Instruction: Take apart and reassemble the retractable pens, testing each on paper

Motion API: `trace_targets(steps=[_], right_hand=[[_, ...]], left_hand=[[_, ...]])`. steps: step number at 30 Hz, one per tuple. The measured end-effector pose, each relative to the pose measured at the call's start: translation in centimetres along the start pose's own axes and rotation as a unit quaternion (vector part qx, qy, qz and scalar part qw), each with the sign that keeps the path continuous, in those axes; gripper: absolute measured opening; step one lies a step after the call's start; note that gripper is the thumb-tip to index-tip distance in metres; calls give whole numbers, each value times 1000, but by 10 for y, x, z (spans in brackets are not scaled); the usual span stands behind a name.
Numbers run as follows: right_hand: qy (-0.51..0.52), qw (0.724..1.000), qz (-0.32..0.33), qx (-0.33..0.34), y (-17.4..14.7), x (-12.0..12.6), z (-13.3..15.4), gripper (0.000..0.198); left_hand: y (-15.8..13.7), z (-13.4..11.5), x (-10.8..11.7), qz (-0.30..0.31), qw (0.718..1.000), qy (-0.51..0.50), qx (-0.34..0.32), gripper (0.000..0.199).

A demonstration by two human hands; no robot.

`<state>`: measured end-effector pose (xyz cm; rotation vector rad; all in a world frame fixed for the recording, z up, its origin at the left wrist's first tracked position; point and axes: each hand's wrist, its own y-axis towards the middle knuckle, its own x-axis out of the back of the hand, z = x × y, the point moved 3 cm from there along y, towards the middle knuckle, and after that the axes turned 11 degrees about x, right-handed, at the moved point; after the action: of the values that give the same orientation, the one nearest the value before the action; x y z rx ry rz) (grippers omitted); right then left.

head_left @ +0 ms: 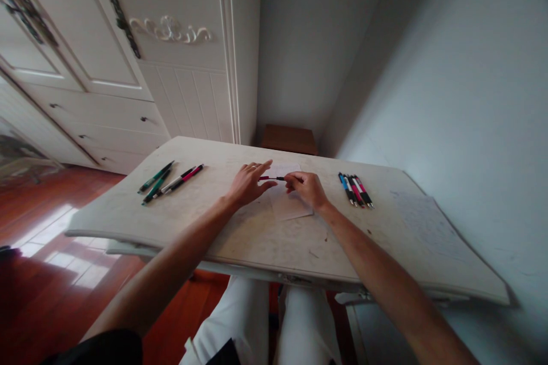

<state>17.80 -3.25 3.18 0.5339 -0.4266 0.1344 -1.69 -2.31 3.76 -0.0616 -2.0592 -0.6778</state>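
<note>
On the left of the frame, green pens and a pink-and-black pen lie loosely slanted on the table; a bump from the left forearm could set these rolling toward the table's edge.

At the centre, the left hand holds a red barrel, its index finger and thumb standing apart at the tips; exactly which fingers press the barrel I cannot tell. A thin link, perhaps a refill, runs from it to a black pen part, pinched between the thumb and fingers of the right hand. The pieces are small and nearly in line, so a tilt or an uneven pull could bend the link, and a loose pinch could let a piece drop. If there is a spring, which is too small to make out, it could jump away.

Below the right hand, a sheet of paper lies flat; a dragging wrist could shift it. Right of centre, a row of pens lies close together, and the right forearm, swinging outward, could scatter it.
</note>
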Motion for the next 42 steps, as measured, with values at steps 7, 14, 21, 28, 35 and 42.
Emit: trace_targets(steps=[7, 14, 21, 28, 35, 42], right_hand=[[-29, 1000, 9, 0, -1, -1, -5, 33], [-42, 998, 20, 32, -1, -2, -1, 32], [-52, 998, 17, 44, 0, 1, -4, 30], [-32, 998, -23, 44, 1, 11, -3, 36], [18, 997, -73, 33, 4, 28, 1, 51], [10, 996, -74, 48, 4, 30, 2, 52]], left_hand=[[0, 22, -4, 72, 993, -74, 58, 58], [-2, 52, 19, 46, 995, -80, 36, 56], [-5, 62, 19, 104, 994, -42, 3, 18], [-1, 58, 21, 69, 966, -213, 125, 33], [-2, 53, 21, 72, 844, -503, 173, 44], [3, 62, 10, 19, 892, -405, 200, 39]])
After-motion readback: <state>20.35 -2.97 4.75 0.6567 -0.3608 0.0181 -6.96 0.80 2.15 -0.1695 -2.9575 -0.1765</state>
